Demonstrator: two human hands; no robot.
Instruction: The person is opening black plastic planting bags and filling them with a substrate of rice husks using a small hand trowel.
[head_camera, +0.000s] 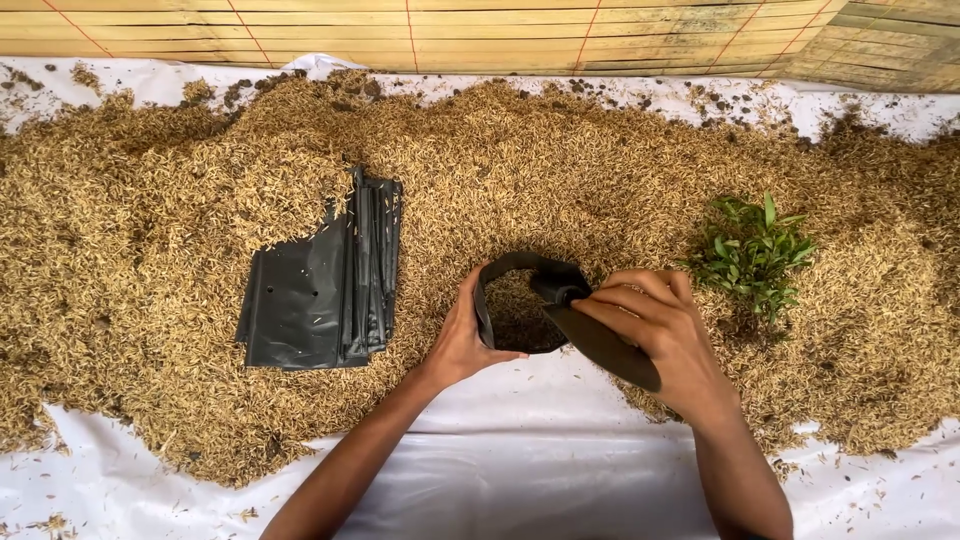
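White sheet (520, 470) under a wide heap of husk (500, 170), bamboo mat (480, 30) behind. Black bag (520, 310) at the heap's near edge, mouth open, partly filled. Left hand (462, 335) gripping the rim, right hand (655, 325) pinching the folded lip. Stack of flat bags (320, 290) left, seedling (755, 250) right. Risk: limp rim collapsing, fill spilling onto the sheet.

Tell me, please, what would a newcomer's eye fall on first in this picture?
Probably the two hands at centre: the left hand and right hand hold open a black bag partly filled with husk. Around them a wide heap of golden husk covers a white sheet. A green seedling stands out to the right, and a stack of flat black bags lies to the left.
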